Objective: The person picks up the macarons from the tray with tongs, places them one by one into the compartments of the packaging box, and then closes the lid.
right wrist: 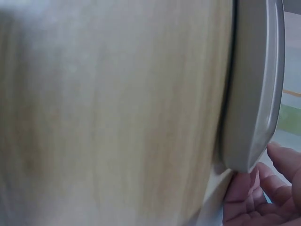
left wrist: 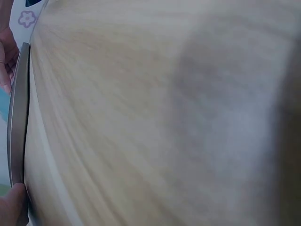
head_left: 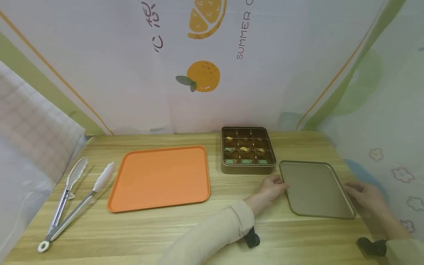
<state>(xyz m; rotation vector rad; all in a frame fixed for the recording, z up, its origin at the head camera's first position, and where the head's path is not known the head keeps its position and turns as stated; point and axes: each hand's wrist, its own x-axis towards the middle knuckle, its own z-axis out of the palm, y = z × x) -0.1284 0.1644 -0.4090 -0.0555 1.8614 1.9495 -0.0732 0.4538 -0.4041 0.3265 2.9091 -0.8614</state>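
A bronze metal tin lid (head_left: 316, 189) lies at the right of the table, with a raised rim around it. My left hand (head_left: 269, 189) grips its left rim, the thumb over the edge. At the right rim, my right hand (head_left: 366, 195) holds the lid between thumb and curled fingers. The left wrist view shows the lid (left wrist: 19, 117) edge-on, my left thumb (left wrist: 13, 202) on it. In the right wrist view, my right hand (right wrist: 273, 193) is at the lid's (right wrist: 254, 84) corner. Behind the lid stands an open square tin (head_left: 248, 169) with a compartmented insert showing yellow and green bits.
An orange tray (head_left: 162, 180) lies left of centre on the wooden table (head_left: 132, 235). Tongs (head_left: 69, 206) with pale tips rest spread at the far left. A printed curtain (head_left: 132, 92) hangs behind the table and along its sides.
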